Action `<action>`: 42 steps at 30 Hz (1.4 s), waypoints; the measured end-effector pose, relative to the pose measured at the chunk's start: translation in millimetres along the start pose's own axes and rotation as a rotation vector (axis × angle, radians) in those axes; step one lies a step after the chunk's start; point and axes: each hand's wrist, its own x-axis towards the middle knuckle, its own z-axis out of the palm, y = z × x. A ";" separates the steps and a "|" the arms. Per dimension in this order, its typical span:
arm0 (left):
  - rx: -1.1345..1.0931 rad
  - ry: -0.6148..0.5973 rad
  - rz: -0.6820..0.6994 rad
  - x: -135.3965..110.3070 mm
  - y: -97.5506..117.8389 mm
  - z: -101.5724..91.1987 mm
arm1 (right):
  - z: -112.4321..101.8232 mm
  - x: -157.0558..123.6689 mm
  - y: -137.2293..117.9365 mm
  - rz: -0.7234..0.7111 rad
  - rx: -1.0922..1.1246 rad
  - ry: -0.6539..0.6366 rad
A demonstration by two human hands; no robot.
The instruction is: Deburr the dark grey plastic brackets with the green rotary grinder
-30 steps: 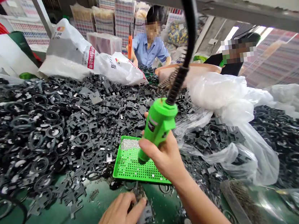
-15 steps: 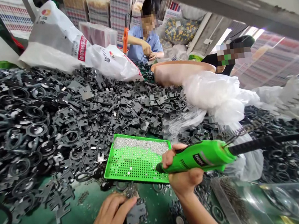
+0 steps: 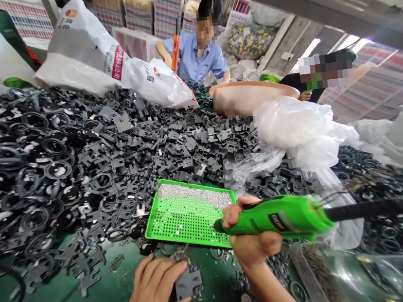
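Green perforated plastic tray (image 3: 189, 216): far rows filled with silver pellets (image 3: 194, 196), near holes mostly bare. Right hand (image 3: 252, 245) wrapped round green corded handheld tool (image 3: 279, 217); left hand (image 3: 149, 294) spread beside dark grey plastic bracket (image 3: 188, 284).

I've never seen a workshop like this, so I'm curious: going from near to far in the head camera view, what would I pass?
Left hand → dark grey flat part → green perforated tray → heap of dark stamped parts → white printed plastic sack → co-worker in a blue shirt → stacked cartons

Peach basin (image 3: 253, 96), white sack (image 3: 82, 50)
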 end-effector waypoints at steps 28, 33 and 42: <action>-0.112 0.004 -0.067 5.6 2.0 -1.3 | 15.3 -7.4 -6.9 -0.016 0.018 -0.057; -0.098 0.005 -0.072 5.2 1.2 -2.6 | 9.3 -3.9 4.9 -0.022 -0.024 -0.063; -0.074 0.017 -0.050 4.7 0.3 -0.6 | -4.4 1.7 0.9 -0.011 -0.105 -0.035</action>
